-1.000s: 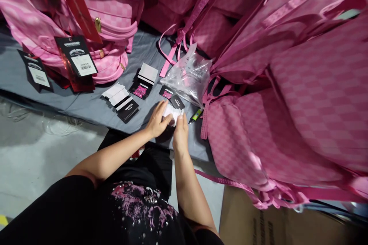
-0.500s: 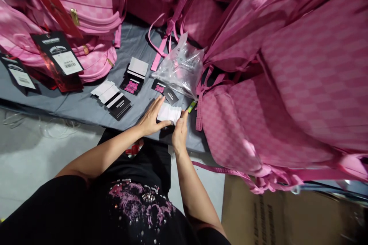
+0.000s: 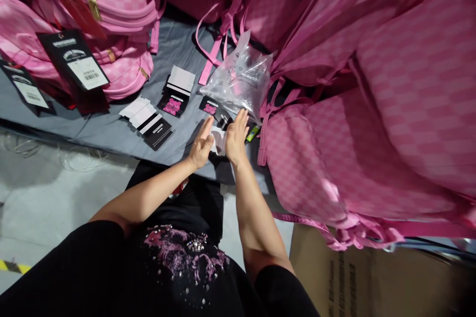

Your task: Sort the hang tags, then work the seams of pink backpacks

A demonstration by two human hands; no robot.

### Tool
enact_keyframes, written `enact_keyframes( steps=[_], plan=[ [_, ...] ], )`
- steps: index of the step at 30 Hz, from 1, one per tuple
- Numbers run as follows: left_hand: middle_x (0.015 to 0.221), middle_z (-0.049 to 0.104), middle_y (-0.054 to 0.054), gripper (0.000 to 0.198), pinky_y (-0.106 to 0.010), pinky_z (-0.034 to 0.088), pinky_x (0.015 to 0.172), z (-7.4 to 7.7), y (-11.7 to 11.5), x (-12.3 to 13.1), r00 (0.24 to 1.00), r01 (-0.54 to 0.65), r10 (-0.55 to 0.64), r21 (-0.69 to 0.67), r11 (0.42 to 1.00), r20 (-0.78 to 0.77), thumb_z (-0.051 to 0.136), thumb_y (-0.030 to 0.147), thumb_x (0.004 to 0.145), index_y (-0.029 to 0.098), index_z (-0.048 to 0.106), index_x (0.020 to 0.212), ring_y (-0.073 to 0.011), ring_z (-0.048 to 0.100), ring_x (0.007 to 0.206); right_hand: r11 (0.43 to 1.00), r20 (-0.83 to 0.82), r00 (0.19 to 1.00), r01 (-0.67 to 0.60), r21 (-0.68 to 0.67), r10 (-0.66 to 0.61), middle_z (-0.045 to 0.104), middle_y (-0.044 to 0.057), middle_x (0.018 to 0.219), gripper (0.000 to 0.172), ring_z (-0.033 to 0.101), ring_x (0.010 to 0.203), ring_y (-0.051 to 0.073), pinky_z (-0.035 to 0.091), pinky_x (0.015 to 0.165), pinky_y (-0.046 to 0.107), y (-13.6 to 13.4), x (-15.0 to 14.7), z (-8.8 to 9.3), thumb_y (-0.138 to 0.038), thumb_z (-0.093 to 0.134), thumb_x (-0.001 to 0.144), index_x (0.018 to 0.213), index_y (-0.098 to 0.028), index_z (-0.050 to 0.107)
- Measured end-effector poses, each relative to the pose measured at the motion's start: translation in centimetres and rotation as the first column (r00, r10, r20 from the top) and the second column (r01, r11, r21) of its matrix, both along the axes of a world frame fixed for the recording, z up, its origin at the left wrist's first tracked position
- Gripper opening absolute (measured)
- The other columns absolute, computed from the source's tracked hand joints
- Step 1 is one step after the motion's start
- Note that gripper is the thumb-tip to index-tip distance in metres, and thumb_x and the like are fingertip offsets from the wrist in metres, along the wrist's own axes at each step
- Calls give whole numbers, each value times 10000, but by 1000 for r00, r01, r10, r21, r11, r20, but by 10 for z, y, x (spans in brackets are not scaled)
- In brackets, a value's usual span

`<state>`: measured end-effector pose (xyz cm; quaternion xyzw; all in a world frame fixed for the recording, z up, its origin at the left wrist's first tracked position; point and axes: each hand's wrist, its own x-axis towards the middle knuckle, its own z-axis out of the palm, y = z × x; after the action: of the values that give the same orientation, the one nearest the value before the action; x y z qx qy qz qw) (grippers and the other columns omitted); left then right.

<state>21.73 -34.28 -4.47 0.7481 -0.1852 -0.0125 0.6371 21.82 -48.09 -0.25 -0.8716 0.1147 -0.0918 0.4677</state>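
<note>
A stack of white cards (image 3: 217,142) is framed between 2 bare hands near the edge of a cloth-covered desk (image 3: 182,141). The fingers of the left hand (image 3: 200,148) are held straight and close together at the stack's left end; those of the right hand (image 3: 235,139) are stretched out, slightly apart, with the right end hidden behind them. Whether the cards are pressed by either hand cannot be told. To the left of the fingers, 2 fanned piles are laid: a nearer pile (image 3: 158,133) and a farther pile (image 3: 182,81). Just beyond the fingers, a clear plastic bag (image 3: 238,77) is seen; just right of them, a slim green item (image 3: 252,133). Farther right, pink backpacks (image 3: 316,158) are massed.
</note>
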Motion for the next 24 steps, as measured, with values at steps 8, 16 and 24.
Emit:
enact_keyframes(
  steps=[8,16,24],
  plan=[
    [1690,202,-96,922,-429,200,1311,-1,1,-1,998,-50,47,-78,996,-35,124,803,923,190,192,1609,-217,191,1574,998,231,970,69,6,-69,87,-46,1718,863,8,1599,197,-33,1283,514,-22,12,20,-794,-37,895,1627,-361,110],
    [1623,371,-110,878,-447,260,1300,0,4,0,994,-99,94,-108,989,-54,130,765,949,168,355,1553,-223,310,1537,996,126,990,-59,-69,68,124,36,1714,818,-17,1598,272,-75,1226,642,0,21,14,-763,137,948,1626,-306,161],
    [1633,352,-117,876,-438,269,1288,0,2,-2,988,-139,129,-132,982,-82,150,773,945,172,343,1552,-238,315,1535,983,52,993,-112,148,106,101,-126,1706,916,-49,1593,286,-127,1272,505,1,21,-2,-880,221,857,1606,-353,208]
  ],
)
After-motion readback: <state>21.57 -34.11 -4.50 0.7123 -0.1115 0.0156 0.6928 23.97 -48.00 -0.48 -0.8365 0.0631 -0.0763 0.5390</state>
